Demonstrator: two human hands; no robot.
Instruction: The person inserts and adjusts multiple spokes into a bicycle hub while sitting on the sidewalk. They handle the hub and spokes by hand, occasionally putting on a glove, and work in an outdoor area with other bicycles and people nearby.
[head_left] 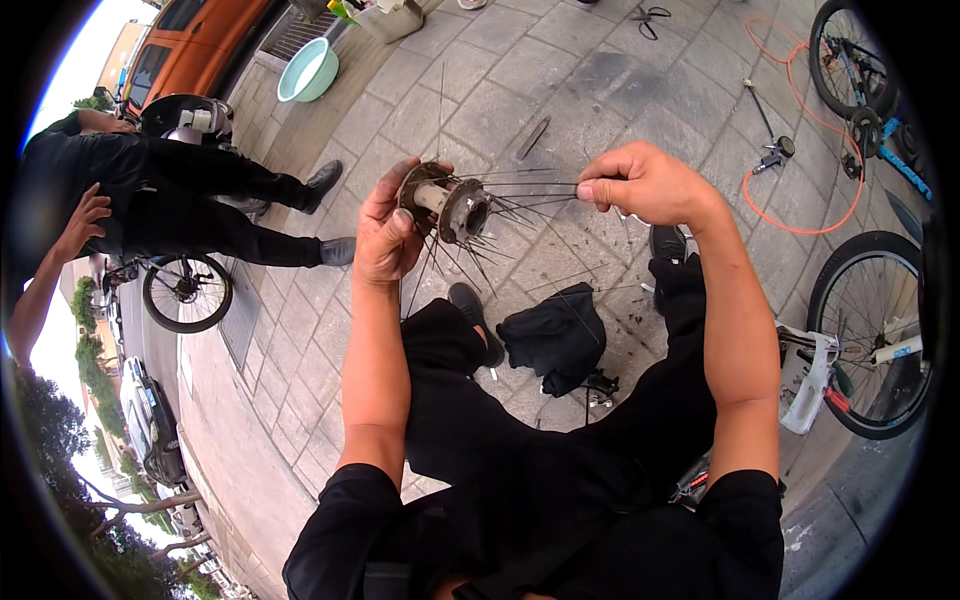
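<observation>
My left hand is closed around a rusty bicycle wheel hub, fingers behind one flange and thumb at its near side. Many thin dark spokes hang and fan out from the hub's flanges. To the right, my right hand pinches the ends of a few spokes between thumb and fingers. Those spokes run roughly level from the hub to the fingertips. Below, between my feet, a crumpled black cloth lies on the paving.
An orange air hose with a gauge curls at the right, near bicycles and a bicycle wheel. Scissors and a flat metal piece lie ahead. A teal basin stands far left; a person in black is at the left.
</observation>
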